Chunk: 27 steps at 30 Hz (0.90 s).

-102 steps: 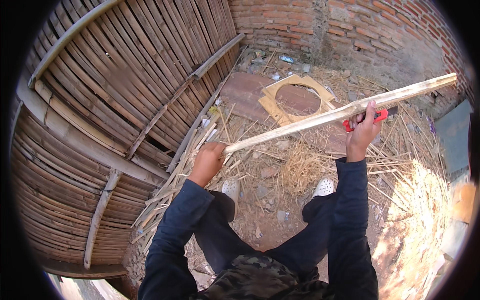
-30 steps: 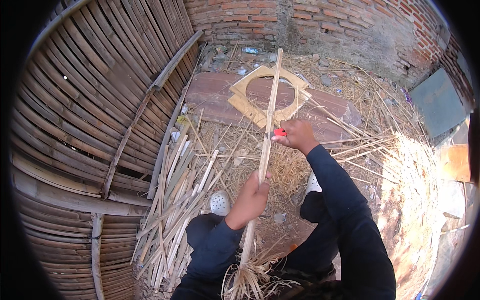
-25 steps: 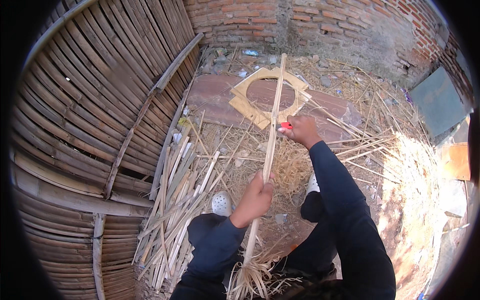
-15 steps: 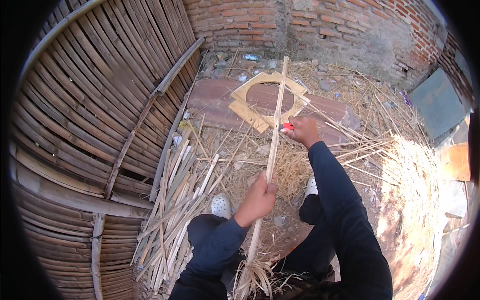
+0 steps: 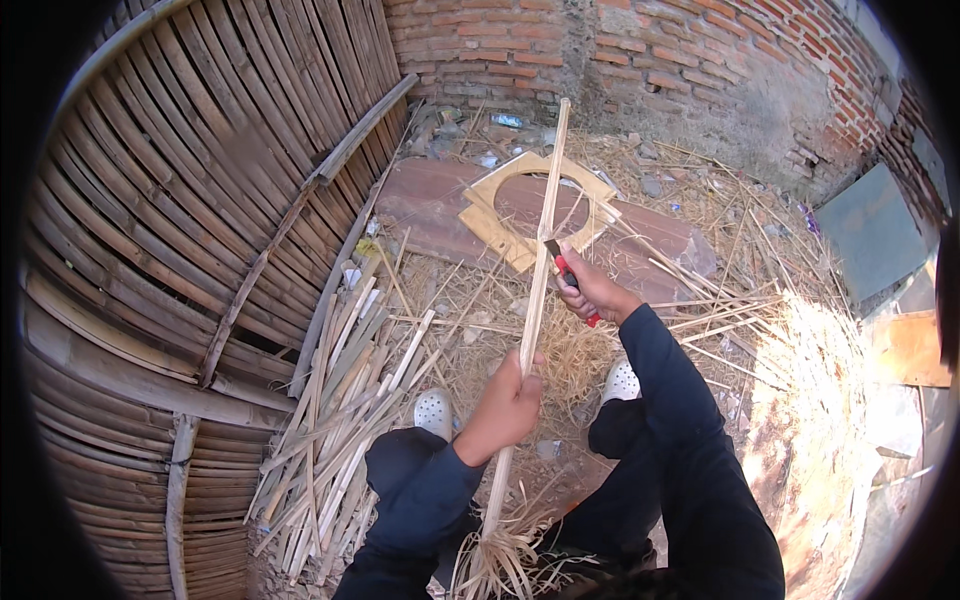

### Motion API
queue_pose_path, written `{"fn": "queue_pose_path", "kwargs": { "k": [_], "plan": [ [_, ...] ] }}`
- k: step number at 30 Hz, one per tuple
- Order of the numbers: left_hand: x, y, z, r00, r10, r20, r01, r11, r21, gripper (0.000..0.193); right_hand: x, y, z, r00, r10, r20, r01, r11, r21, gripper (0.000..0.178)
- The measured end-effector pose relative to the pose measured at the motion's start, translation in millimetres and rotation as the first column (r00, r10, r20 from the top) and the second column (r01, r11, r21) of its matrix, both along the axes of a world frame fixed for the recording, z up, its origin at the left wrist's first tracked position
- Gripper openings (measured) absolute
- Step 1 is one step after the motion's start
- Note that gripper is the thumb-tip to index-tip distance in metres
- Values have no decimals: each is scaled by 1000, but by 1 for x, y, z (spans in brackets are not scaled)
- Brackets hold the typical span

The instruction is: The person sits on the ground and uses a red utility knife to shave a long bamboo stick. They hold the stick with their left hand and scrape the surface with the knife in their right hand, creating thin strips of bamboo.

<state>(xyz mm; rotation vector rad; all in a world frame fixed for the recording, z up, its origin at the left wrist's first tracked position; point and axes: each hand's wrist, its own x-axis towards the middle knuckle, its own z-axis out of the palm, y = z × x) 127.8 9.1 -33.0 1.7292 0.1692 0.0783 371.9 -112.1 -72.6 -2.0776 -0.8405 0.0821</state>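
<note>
A person seated on straw-strewn ground gripped a long bamboo strip [image 5: 538, 290] in the left hand [image 5: 510, 405], fingers curled tight around it about a third of the way up its length. The strip ran nearly upright through the head view, its lower end between the person's legs among a tuft of pale shavings [image 5: 500, 560] and its far end reaching toward the brick wall [image 5: 640, 50].

The right hand [image 5: 590, 290] was closed in a fist around a red-handled knife [image 5: 567, 278], whose dark blade met the right edge of the strip just above the hand. Both arms were in dark blue sleeves, and a white clog [image 5: 433, 410] sat just left of the strip, with a second white clog [image 5: 622, 380] beside the right forearm.

Behind the strip lay a flat plywood frame with a round cut-out [image 5: 500, 215], resting on a reddish-brown board [image 5: 430, 200]. A loose pile of split bamboo slats [image 5: 340, 400] lay on the ground to the person's left, near the left knee. A large panel of curved bamboo laths [image 5: 200, 200] filled the left side of the view. Dry straw and thin offcuts [image 5: 720, 310] were scattered to the right, where a grey slab [image 5: 870, 235] leaned near the wall and an orange-brown board [image 5: 910, 350] lay well apart from the hands.
</note>
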Motion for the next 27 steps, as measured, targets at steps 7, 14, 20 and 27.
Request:
{"fn": "queue_pose_path", "kwargs": {
  "k": [7,14,20,27],
  "plan": [
    [-7,20,26,974,-82,-211,-4,925,-381,30,-42,7,24,985,6,174,1,999,-44,66],
    [-8,27,18,985,21,-172,-64,966,-250,33,-100,15,47,846,292,446,-157,936,-315,58],
    [-11,32,25,985,33,-169,-84,948,-307,34,-106,19,46,833,296,468,-171,941,-291,58],
    [-11,31,16,986,20,-166,-75,942,-328,32,-108,23,37,785,271,556,-203,962,-182,58]
  ]
}}
